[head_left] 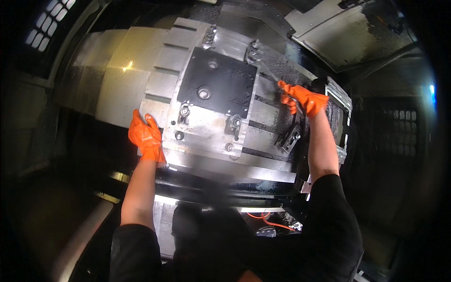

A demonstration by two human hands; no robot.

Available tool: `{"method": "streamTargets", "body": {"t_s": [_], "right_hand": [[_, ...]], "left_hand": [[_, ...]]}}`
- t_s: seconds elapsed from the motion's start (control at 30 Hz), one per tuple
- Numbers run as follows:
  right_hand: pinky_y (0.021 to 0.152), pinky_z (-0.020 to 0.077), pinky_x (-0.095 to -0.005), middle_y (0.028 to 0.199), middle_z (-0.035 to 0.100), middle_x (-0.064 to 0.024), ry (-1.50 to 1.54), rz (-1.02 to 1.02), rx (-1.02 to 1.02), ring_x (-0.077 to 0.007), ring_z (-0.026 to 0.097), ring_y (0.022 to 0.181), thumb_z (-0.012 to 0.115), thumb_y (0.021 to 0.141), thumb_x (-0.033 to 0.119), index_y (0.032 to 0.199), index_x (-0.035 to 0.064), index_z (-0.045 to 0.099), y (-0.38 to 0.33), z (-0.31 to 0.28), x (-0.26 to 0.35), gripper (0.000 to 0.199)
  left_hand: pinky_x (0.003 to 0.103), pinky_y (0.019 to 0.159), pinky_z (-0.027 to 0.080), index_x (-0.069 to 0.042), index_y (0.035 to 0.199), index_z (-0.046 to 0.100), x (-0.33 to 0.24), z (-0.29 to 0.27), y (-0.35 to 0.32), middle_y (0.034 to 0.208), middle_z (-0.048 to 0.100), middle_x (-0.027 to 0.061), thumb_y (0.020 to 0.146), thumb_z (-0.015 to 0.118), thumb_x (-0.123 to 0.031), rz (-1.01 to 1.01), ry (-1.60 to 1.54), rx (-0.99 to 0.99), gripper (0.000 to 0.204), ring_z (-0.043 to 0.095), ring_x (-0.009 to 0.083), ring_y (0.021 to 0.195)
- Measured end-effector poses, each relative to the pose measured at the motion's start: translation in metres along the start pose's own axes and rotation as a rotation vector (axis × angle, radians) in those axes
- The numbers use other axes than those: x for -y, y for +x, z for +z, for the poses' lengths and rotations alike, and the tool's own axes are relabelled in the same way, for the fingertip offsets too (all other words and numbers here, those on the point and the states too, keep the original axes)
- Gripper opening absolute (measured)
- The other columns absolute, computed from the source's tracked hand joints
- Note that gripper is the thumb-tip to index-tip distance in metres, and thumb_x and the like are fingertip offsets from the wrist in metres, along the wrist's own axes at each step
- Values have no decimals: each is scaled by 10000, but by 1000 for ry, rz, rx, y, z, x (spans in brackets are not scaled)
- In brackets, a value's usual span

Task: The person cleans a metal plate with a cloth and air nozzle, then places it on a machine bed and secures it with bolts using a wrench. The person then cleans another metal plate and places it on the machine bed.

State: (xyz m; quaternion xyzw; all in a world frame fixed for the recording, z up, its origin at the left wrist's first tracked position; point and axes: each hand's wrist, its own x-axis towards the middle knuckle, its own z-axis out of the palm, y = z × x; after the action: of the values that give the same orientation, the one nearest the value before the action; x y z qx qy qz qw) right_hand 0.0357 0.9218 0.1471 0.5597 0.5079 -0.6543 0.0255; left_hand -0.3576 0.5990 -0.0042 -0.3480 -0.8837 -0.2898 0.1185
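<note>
A thin metal rod-like tool (270, 75) is gripped in the right hand (305, 99), whose orange-gloved fingers are closed around its lower end. The tool slants up and to the left from that hand, and its far tip is seen near a shiny clamp (253, 51) at the upper right corner of a dark rectangular plate (218, 84). What kind of tool it is cannot be told, as it is thin and blurred.

The dark plate is mounted on a large grey metal fixture (206, 136) and is held at its corners by clamps and bolts; one more clamp (209, 35) is seen at the upper left corner and another (233, 124) at the lower edge. The left hand (147, 136), also in an orange glove, is laid flat with fingers fairly wide against the left edge of the fixture, well apart from the tool and holding nothing. A black clamp piece (289, 138) lies just below the right hand on the fixture's slotted side.

Below the fixture, an orange cable (268, 221) is visible between the person's dark sleeves. No package or label can be made out; at the upper left, a pale grid-like panel (47, 23) is seen in the dark surround.
</note>
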Motion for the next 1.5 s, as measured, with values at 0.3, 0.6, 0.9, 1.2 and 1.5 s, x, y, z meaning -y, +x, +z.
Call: {"method": "streamTargets", "body": {"t_s": [0.3,0.6,0.9,1.2,1.5], "right_hand": [[483,485,-288,776,648,-73,-50,-151,347,-174,568,479,566,1007,456,975,27,647,-56,138,-71,437],[552,492,-329,739,606,-63,46,193,299,-181,579,586,546,1045,382,990,17,624,-66,225,-89,378],[658,501,-333,830,601,-75,-38,-26,518,-168,580,676,425,1056,571,1027,-12,614,-110,238,-48,614],[591,492,-303,761,566,-56,378,273,500,-165,553,649,391,1056,594,1020,-4,603,-126,249,-78,636],[535,496,-341,720,566,-80,315,329,472,-185,557,594,475,1014,624,997,-5,606,-127,252,-64,643]], "left_hand": [[507,755,521,22,1219,602,-2,-4,0,932,690,250,960,574,-323,-42,-17,42,432,656,457,849],[507,772,520,39,1247,594,-1,-5,1,950,693,258,957,579,-320,-43,-43,67,461,661,454,865],[507,749,517,33,1207,606,-5,-5,4,920,684,259,963,574,-305,-21,-37,41,418,651,463,838],[489,740,514,42,1217,599,-12,-9,2,930,658,266,969,588,-285,-39,-95,32,410,636,471,841],[506,812,522,46,1268,590,-6,-8,3,1026,676,284,978,570,-294,-29,-46,27,447,653,474,924]]}}
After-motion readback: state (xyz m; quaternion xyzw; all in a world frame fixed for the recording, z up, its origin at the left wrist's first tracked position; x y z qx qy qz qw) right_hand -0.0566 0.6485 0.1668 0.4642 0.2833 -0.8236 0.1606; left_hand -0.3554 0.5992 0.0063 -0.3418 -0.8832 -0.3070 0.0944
